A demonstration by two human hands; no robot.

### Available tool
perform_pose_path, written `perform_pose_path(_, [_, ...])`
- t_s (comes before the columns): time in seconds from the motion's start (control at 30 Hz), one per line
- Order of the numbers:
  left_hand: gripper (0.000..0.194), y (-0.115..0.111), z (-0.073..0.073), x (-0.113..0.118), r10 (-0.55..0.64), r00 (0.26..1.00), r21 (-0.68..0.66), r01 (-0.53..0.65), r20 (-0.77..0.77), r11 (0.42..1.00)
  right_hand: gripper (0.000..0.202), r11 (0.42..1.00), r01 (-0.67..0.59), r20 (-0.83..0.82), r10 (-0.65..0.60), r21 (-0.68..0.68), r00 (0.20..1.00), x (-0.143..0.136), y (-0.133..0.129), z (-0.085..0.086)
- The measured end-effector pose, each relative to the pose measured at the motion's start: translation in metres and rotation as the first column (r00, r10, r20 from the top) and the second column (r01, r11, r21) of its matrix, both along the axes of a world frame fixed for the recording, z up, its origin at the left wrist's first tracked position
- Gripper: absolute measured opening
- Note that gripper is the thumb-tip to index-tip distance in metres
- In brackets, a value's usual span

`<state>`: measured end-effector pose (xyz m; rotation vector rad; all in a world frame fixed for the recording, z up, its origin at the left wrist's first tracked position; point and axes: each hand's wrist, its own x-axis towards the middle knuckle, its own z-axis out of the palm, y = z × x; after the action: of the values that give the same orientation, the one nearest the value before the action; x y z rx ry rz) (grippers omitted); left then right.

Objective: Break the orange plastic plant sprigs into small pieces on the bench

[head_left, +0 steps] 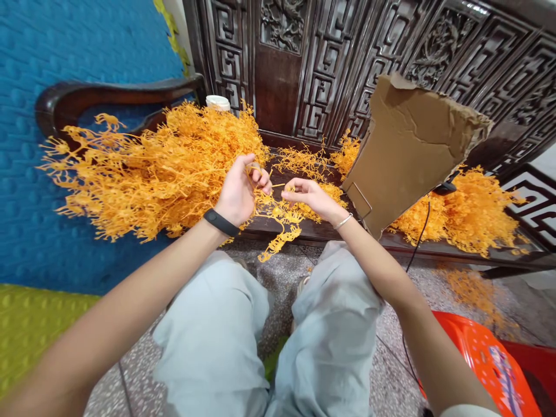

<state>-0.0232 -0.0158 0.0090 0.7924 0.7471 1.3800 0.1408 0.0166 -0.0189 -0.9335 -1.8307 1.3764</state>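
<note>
My left hand (243, 188), with a dark band at the wrist, has its fingers curled round thin orange plastic strands. To its right, my right hand (310, 197) is closed in a pinch on a small orange piece at its fingertips, partly hidden by the fingers. A thin strand spans part of the gap between the hands. Below them hangs an orange plastic sprue (284, 237) with small moulded shapes, some like animals. A large heap of orange plastic sprues (152, 174) lies beside my left hand. Looser orange pieces (304, 162) lie on the dark wooden bench behind.
A torn cardboard piece (408, 139) stands tilted on the bench (317, 231), with another orange pile (473, 211) beyond it. A carved wooden backrest (278, 87) rises behind. A white lid (218, 103) shows behind the left heap. A red stool (486, 359) and dark cable (419, 240) are at right.
</note>
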Motion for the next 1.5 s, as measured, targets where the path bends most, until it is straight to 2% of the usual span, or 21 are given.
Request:
perform_pose_path(0.2, [0.041,0.001,-0.001,-0.001,-0.002,1.0,0.032,0.001,0.016,1.0,0.016,0.998,-0.055,-0.019,0.056,0.037,0.998,0.005,0.0,0.0])
perform_pose_path(0.37, [0.04,0.001,-0.002,0.0,-0.004,1.0,0.046,0.003,0.021,0.999,0.021,0.996,-0.075,-0.036,0.077,0.048,0.996,0.008,-0.003,0.003])
perform_pose_path(0.57, [0.04,0.002,-0.001,0.002,-0.003,1.0,0.041,0.002,0.013,0.999,0.037,0.995,0.072,-0.108,-0.065,0.064,0.992,0.009,0.001,-0.001])
perform_pose_path(0.67, [0.041,0.002,0.0,0.002,0.007,1.0,0.04,-0.008,0.029,0.999,0.033,0.98,0.169,-0.136,-0.154,0.103,0.979,0.009,0.005,-0.005])
perform_pose_path(0.73, [0.042,0.002,0.0,0.003,0.019,1.0,0.019,-0.019,0.024,1.0,0.031,0.972,0.192,-0.133,-0.174,0.137,0.976,0.009,0.006,-0.006])
perform_pose_path(0.87, [0.043,0.003,0.001,0.003,0.031,0.999,-0.014,-0.031,0.005,0.999,0.033,0.964,0.168,-0.116,-0.146,0.205,0.982,0.01,0.007,-0.005])
perform_pose_path(1.03, [0.042,0.004,0.0,0.001,0.021,1.0,0.021,-0.021,0.012,1.0,0.032,0.958,0.082,-0.034,-0.076,0.274,0.997,0.01,0.004,-0.005])
perform_pose_path(1.23, [0.042,0.001,0.001,0.0,0.045,0.999,0.008,-0.045,0.013,0.999,0.029,0.969,0.016,0.029,-0.024,0.248,0.999,0.005,-0.002,-0.004])
perform_pose_path(1.5, [0.042,0.002,0.0,-0.001,0.05,0.998,0.02,-0.051,0.039,0.998,0.021,0.984,-0.012,-0.056,0.023,0.18,0.998,0.003,-0.005,0.001])
